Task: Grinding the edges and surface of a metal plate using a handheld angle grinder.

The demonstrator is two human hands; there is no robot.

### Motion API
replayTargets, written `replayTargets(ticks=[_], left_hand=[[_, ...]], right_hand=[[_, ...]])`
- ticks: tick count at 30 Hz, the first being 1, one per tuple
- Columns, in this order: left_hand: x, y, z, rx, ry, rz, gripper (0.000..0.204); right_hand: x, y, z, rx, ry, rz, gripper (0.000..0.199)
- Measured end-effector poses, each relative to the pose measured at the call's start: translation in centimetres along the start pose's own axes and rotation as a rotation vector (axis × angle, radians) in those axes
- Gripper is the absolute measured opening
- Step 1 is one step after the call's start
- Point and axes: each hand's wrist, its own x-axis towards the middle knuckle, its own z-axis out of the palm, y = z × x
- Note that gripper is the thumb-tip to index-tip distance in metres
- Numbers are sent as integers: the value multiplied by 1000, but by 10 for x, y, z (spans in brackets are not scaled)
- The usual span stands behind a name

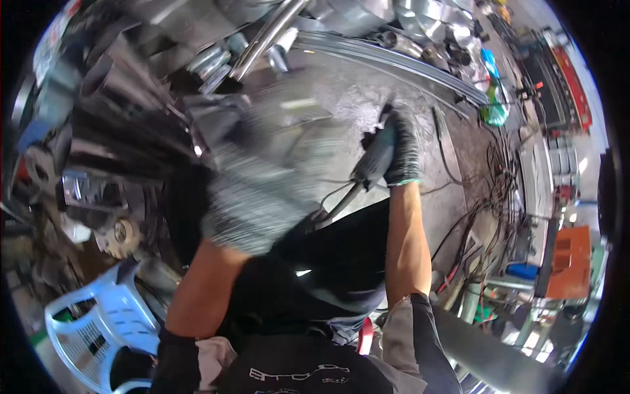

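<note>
Left hand: gloved left hand (pixel 252 197) fills the middle of the view, closest to the lens and smeared by motion — I cannot tell how far its fingers are open or whether they hold anything.
Right hand: right hand (pixel 401 152), in a dark glove, has its fingers wrapped tight round the body of a grey power tool (pixel 373 161) (an angle grinder, by its shape), held out in front of the knees, probably to keep the working end away from the body.
Cord: a cable (pixel 335 200) trails from the tool's rear back toward the lap.
Floor: concrete floor (pixel 341 98) lies under the tool, with metal pipes (pixel 262 39) stacked beyond.
Left side: a pale blue plastic chair (pixel 98 328) stands by the left elbow.
Hidden: the tool's head sits behind the glove — disc and workpiece cannot be made out.
</note>
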Motion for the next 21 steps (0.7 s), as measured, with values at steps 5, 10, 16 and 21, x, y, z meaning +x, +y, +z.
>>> replayTargets(ticks=[5,10,16,21], left_hand=[[-9,32,-18,-232,6,-325,42],[-27,25,-43,-271,30,-454,45],[-52,24,-52,-293,54,-606,49],[-58,28,-58,-298,65,-711,53]], right_hand=[[-36,-2,5,-357,-11,106,60],[-36,26,21,-685,-137,-52,73],[-19,56,32,-772,-225,-107,77],[-47,38,55,-810,-214,21,58]])
